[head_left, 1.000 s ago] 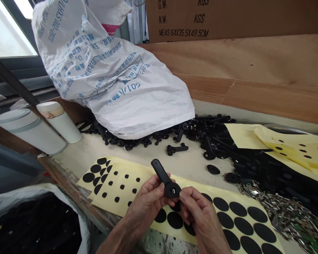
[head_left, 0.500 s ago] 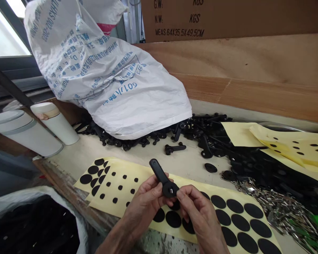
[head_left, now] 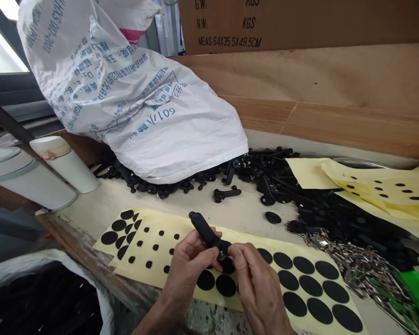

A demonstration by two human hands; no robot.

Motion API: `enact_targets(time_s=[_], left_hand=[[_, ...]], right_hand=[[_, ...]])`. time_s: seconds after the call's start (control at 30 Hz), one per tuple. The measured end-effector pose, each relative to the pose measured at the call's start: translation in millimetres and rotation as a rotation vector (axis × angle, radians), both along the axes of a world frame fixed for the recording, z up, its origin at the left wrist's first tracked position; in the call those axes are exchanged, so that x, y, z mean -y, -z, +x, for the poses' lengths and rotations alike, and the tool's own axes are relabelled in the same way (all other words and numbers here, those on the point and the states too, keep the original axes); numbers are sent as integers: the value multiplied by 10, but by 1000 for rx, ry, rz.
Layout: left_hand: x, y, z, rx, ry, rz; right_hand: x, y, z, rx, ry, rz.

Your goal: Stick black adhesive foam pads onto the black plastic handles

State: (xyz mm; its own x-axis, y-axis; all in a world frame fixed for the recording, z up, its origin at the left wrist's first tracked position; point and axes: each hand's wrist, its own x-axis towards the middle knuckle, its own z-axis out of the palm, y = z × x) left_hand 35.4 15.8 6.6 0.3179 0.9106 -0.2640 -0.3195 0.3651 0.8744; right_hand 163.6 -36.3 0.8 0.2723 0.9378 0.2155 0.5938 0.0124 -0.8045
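Over a pale table [head_left: 230, 214], a tilted black plastic lever handle [head_left: 203, 230] is held above the sheets: its shaft is gripped in the curled fingers of the left hand [head_left: 188, 265], and its round head is pinched by the nearly closed right hand [head_left: 254, 284]. Beneath lies a yellow backing sheet [head_left: 321, 253] carrying black round pads; beyond, a heap of black handles [head_left: 279, 186] is banked against a white woven sack [head_left: 125, 102].

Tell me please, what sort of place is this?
Probably a small workshop for assembling plastic parts. The left hand and right hand hold a black plastic lever; more lie heaped on the bench, beside sheets of black adhesive dots on yellow backing, and a shipping carton stands behind.
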Motion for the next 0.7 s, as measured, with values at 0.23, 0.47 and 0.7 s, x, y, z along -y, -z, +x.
enact_targets(time_s=[0.23,0.47,0.7], left_hand=[[10,38,-2,-22,53,20],[-1,-27,-15,149,162,-75],[9,25,-38,249,166,-28]], right_hand=[[43,27,-16,705,97,120],[-13,-8,207,209,-31,-96],[-105,-21,113,-727,-184,-162]])
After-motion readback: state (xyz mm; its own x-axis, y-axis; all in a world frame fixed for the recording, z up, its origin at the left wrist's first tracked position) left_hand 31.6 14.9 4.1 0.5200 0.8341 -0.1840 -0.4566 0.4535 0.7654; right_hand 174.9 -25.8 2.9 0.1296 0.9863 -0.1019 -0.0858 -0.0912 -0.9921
